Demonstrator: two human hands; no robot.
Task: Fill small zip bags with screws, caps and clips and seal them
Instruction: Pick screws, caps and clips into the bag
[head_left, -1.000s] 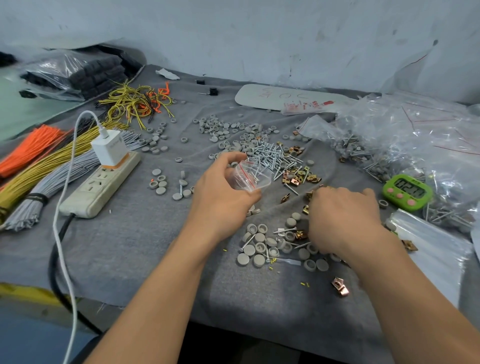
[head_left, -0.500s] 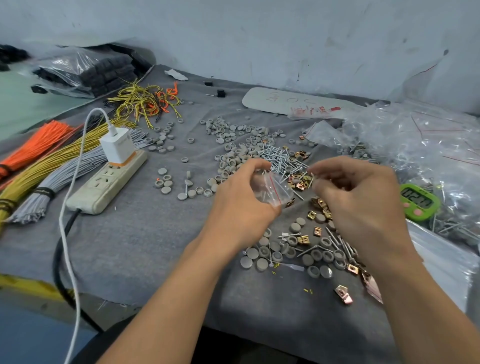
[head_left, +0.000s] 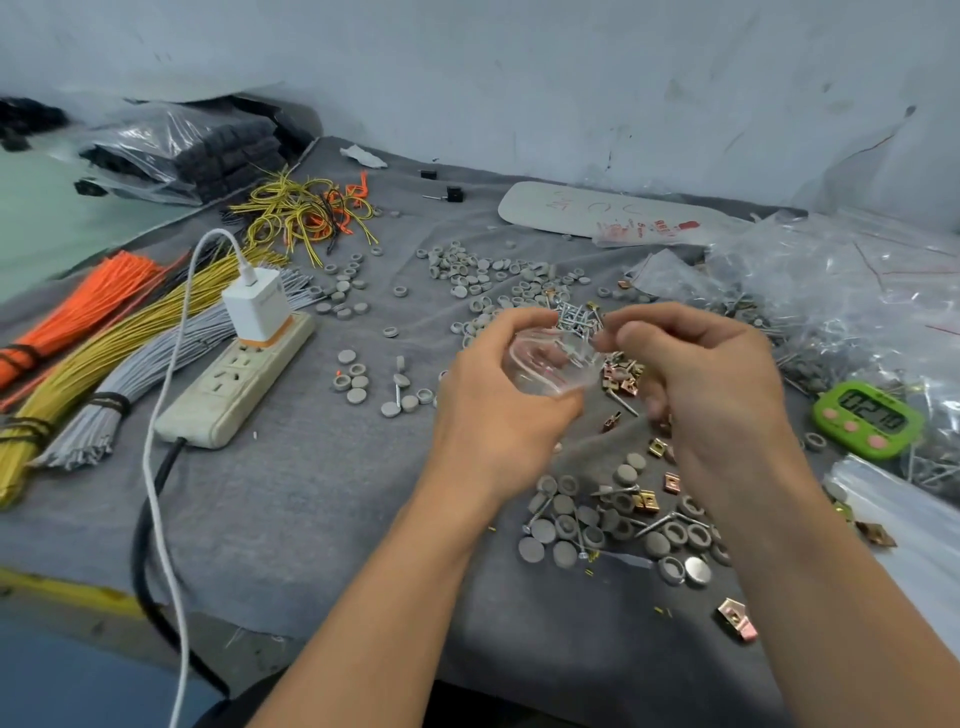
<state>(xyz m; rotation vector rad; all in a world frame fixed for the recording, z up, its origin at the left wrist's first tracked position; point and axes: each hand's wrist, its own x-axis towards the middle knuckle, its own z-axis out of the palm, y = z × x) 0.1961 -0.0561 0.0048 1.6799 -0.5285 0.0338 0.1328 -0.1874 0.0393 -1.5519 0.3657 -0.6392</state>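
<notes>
We are gripping the small zip bag (head_left: 550, 364) in our left hand (head_left: 493, 415), thumb and fingers curled round its sides so that its mouth is gaping toward our right hand (head_left: 717, 384). The right fingertips (head_left: 618, 335) are bunching together right at that mouth, likely to feed parts in. Blur is hiding whether they are pinching the bag's lip, a part, or nothing. The screws (head_left: 576, 314) are lying just beyond the fingertips, the clips (head_left: 623, 383) just below them and the caps (head_left: 544, 532) nearer our wrists, all within easy reach for picking. Right of our right knuckles the green timer (head_left: 867, 420) is showing what looks like 02:10. The red scribble on the white board (head_left: 571, 208) beyond is not readable.
</notes>
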